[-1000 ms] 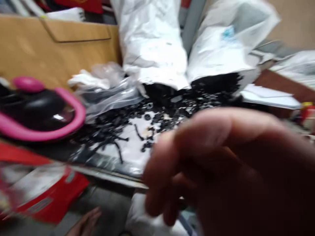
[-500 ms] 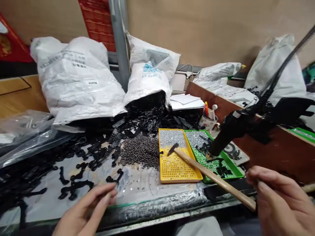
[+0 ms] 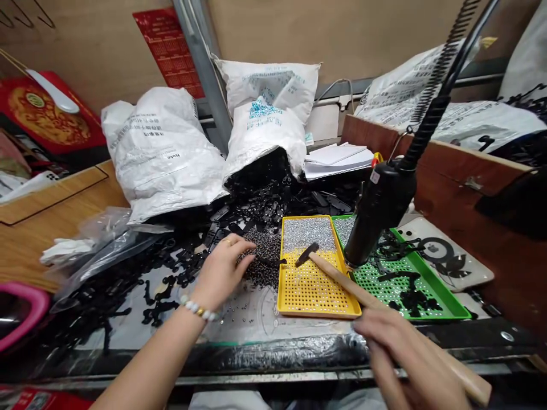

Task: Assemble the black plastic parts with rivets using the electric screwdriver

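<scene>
Two hands, left hand [image 3: 220, 272] on screw pile [image 3: 261, 257], hammer [image 3: 342, 279] over yellow tray [image 3: 316, 307] edge.

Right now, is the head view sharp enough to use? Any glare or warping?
Head view: mostly sharp; left hand on the dark pellet pile reads clearly. Right hand, on the hammer handle, is soft at the near edge. Wide-angle bending at the borders; mild sheen on the clear table cover.
</scene>
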`<state>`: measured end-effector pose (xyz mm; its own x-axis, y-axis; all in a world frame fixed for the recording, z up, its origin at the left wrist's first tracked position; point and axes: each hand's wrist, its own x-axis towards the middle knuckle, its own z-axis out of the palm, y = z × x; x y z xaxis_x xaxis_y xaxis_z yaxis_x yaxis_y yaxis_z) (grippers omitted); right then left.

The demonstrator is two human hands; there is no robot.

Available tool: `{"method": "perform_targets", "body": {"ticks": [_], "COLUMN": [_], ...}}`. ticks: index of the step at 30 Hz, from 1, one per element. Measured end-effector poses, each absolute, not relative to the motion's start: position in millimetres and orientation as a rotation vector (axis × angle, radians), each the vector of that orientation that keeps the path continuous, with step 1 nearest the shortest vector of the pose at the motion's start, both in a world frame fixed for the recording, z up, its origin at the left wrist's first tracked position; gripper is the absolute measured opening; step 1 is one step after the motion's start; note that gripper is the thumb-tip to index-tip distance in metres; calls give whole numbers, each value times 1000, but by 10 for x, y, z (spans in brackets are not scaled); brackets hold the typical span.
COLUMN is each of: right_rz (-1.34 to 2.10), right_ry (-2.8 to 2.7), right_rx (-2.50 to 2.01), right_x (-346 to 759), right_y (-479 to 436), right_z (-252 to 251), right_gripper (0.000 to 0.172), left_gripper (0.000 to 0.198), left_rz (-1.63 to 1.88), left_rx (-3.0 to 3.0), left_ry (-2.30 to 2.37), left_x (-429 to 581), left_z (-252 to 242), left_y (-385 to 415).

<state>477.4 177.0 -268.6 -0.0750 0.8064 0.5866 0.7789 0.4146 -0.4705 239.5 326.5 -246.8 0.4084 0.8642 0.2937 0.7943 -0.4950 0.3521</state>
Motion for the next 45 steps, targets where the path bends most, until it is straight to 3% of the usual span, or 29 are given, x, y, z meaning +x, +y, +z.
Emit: {"method": "perform_targets", "body": {"ticks": [7,12,24,35,45], "right_rz": [97,42,25,415,532], "right_ry": [-2245,-2419,-2448,-2334,-2319], "right_rx": [-1751,-1831,-1833,-1383,-1095], "right_x": [4158,4081,4082,3480,3208], "right_y": [2869,3112,3054,2178,2033], "right_z": [-2632,-2638,-2657,-2806,-2985], "right_gripper": [19,15,13,10,10], "left_gripper": [19,20,29,42,26], "left_rz": [863,924,990,1073,1162], "left_rx": [1882,1607,1134,560,578], "left_ry": [1532,1474,1373,1133,1318], "left_x": [2043,1866,1718,1947,1830], "left_z": [-2761,-2968,-3029,-3087,-3043], "left_y": [2481,2279,2293,2051,1847]}}
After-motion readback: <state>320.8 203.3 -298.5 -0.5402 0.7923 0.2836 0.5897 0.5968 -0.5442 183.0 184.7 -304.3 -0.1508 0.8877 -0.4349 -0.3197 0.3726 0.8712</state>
